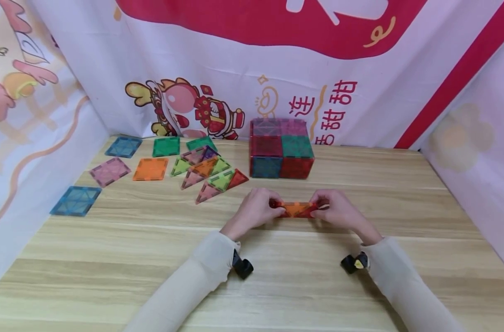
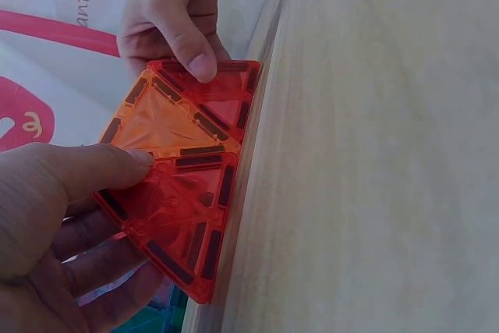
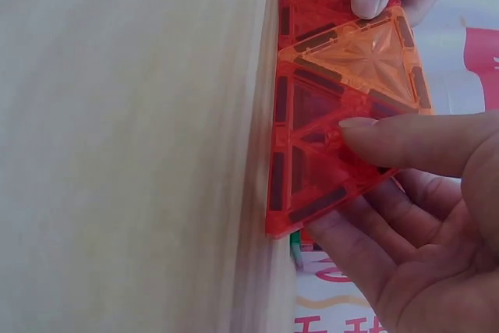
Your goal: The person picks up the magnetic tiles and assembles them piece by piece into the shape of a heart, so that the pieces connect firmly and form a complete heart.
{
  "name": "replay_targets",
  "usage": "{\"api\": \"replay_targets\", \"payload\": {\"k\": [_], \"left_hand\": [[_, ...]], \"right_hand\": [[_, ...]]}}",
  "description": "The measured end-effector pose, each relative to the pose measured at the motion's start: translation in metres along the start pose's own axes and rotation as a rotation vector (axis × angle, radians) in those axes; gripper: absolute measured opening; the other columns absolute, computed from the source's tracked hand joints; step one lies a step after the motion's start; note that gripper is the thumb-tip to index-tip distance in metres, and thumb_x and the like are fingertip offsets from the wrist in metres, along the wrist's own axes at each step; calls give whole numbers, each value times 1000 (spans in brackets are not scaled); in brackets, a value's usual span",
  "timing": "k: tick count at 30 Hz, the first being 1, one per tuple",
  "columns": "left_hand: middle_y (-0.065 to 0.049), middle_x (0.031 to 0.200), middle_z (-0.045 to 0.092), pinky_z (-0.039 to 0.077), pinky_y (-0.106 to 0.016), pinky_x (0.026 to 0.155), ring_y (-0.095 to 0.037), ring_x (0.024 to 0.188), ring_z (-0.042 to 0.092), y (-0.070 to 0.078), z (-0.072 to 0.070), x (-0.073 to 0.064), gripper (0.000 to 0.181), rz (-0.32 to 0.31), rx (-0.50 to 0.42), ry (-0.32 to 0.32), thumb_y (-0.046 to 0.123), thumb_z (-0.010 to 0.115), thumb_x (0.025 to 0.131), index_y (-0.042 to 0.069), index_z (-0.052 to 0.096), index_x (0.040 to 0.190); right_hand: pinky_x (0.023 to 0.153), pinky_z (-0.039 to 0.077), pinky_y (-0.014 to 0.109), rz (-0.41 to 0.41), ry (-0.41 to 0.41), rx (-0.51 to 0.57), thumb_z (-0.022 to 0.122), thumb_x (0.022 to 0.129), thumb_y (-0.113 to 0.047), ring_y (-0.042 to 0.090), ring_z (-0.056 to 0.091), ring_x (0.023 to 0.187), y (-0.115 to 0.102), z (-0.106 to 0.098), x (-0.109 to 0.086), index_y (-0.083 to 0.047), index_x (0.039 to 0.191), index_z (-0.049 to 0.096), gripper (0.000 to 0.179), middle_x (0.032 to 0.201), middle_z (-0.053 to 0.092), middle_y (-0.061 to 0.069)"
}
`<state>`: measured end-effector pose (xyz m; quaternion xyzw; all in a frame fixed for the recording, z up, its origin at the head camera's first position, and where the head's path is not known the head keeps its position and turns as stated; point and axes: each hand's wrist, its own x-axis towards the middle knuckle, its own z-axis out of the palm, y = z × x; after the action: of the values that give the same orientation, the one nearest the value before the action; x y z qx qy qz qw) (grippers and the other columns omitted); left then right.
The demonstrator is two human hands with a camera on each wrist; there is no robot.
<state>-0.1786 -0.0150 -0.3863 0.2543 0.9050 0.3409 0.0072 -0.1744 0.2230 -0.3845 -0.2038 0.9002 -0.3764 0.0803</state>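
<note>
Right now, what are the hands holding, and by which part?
A row of triangle tiles: the left hand pinches one red end tile, the right hand the opposite red end tile.

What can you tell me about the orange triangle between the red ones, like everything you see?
The orange triangle looks like see-through plastic, with a starry pattern in the middle and dark strips along its edges. One corner points down toward the table. It sits edge to edge between red triangles, which the left hand and right hand grip. The left hand's thumb is near its edge; touching, I can't tell.
</note>
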Motion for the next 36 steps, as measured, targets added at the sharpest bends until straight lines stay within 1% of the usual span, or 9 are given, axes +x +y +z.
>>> {"api": "replay_targets", "payload": {"k": [2, 4, 7, 10, 16, 21, 26, 32, 36], "left_hand": [[1, 81, 71, 43, -22, 63, -8, 69, 55, 0, 0, 0, 7, 9, 1, 3, 20, 74, 82, 13, 75, 84], [2, 80, 70, 43, -21, 62, -8, 68, 54, 0, 0, 0, 7, 12, -2, 1, 20, 73, 82, 13, 74, 84], [2, 78, 69, 42, -21, 61, -8, 67, 53, 0, 0, 0, 7, 12, -4, -1, 20, 74, 82, 13, 74, 83], [3, 77, 69, 42, -21, 61, -8, 66, 52, 0, -1, -2, 7, 8, -5, -4, 20, 74, 82, 14, 73, 82], [2, 77, 69, 43, -22, 62, -8, 67, 53, 0, -4, -4, 6, -2, 1, -2, 19, 73, 82, 14, 73, 81], [1, 80, 70, 45, -23, 65, -9, 70, 55, -2, -6, -6, 6, 12, 7, -4, 19, 74, 82, 13, 73, 82], [0, 83, 70, 46, -25, 68, -10, 73, 57, -5, -7, -9, 6, 3, 7, -2, 18, 74, 82, 12, 73, 83], [-2, 85, 71, 47, -28, 71, -13, 77, 58, -8, -11, -14, 8, 5, 20, 25, 18, 75, 81, 11, 73, 84], [-1, 84, 71, 46, -27, 71, -13, 76, 58, -8, -14, -15, 8, 12, 22, 17, 18, 74, 82, 11, 73, 85]], "right_hand": [[81, 53, 38, 8, 7, 1, 69, 80, 4, 23, 66, 88, 0, 1, 0, -2, 86, 64, 11, 90, 68, 12], [79, 53, 33, 5, 14, 2, 70, 79, 5, 22, 66, 88, 1, 1, 0, -2, 86, 64, 11, 90, 68, 11], [76, 52, 26, -18, 19, 6, 70, 78, 6, 21, 66, 86, 2, 2, 0, -1, 85, 64, 11, 88, 68, 11], [74, 51, 25, -40, 19, 10, 70, 77, 7, 21, 66, 85, 2, 3, 0, 0, 84, 64, 12, 87, 68, 11], [77, 53, 30, -42, 16, -5, 71, 79, 4, 19, 65, 85, -2, 6, 0, -2, 87, 66, 11, 88, 69, 9], [80, 55, 38, -50, 22, -4, 72, 80, 0, 20, 64, 86, -4, 8, 0, -3, 89, 68, 10, 89, 69, 10], [80, 55, 39, -67, 32, -5, 72, 82, -3, 19, 63, 85, -4, 12, 1, -3, 91, 69, 10, 91, 69, 10], [75, 56, 32, -77, 73, 12, 74, 81, -6, 16, 63, 83, -10, 18, 2, -3, 92, 70, 12, 90, 71, 10], [70, 55, 25, -92, 118, 35, 74, 81, -8, 11, 62, 80, -15, 21, 3, -4, 92, 72, 12, 90, 71, 10]]}}
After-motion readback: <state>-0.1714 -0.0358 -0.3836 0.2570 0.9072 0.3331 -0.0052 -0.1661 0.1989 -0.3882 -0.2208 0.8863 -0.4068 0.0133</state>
